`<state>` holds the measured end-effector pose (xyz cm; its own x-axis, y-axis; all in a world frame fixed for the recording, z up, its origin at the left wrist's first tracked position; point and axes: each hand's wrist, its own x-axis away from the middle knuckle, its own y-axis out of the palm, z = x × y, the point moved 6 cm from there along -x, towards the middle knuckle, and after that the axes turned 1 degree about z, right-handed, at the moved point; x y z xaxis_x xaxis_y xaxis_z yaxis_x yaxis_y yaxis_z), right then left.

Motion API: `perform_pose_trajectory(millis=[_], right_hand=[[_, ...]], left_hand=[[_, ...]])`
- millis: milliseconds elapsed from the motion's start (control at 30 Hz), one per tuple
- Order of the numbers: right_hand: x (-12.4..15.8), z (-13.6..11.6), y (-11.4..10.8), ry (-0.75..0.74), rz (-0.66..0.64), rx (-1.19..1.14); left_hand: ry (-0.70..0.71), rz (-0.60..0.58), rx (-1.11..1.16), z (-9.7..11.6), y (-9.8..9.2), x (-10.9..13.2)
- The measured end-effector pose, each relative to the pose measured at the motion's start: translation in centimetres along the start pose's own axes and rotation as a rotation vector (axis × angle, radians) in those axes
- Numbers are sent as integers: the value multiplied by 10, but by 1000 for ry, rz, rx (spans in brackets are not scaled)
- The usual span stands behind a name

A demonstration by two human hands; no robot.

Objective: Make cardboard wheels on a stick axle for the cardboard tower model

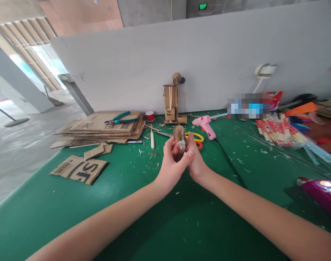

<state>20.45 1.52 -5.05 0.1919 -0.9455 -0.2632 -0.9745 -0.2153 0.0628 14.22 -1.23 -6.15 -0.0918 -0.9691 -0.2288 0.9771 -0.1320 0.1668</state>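
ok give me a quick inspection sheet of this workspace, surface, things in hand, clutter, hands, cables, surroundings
Surface: green table, littered with scraps.
Things in hand: metal piece, partly hidden; cardboard disc beside it, cannot tell if held.
Clutter: scissors, partly hidden; pliers on cardboard stack; glue gun, packets and purple device to the right.
Hands: left hand and right hand together around the metal piece; exact grip partly hidden.
Cables: black cord from the glue gun; its other end not seen.
Surroundings: grey partition behind; cardboard figure upright in front of it; exit sign beyond.
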Motion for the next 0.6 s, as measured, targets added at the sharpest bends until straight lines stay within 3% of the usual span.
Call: perform_pose_trajectory(millis=[133, 267, 367, 500, 600], right_hand=[[0, 5, -12, 125, 139, -238], [1, 9, -22, 180, 236, -274], [0, 9, -23, 170, 228, -246], [2, 11, -18, 127, 191, -199], [6, 11, -15, 15, 214, -83]], left_hand=[[27, -36, -99, -2, -1, 0], [78, -197, -242, -4, 4, 1], [106, -289, -364, -1, 4, 1], [36, -261, -370, 2, -1, -5], [20, -159, -327, 3, -7, -11]])
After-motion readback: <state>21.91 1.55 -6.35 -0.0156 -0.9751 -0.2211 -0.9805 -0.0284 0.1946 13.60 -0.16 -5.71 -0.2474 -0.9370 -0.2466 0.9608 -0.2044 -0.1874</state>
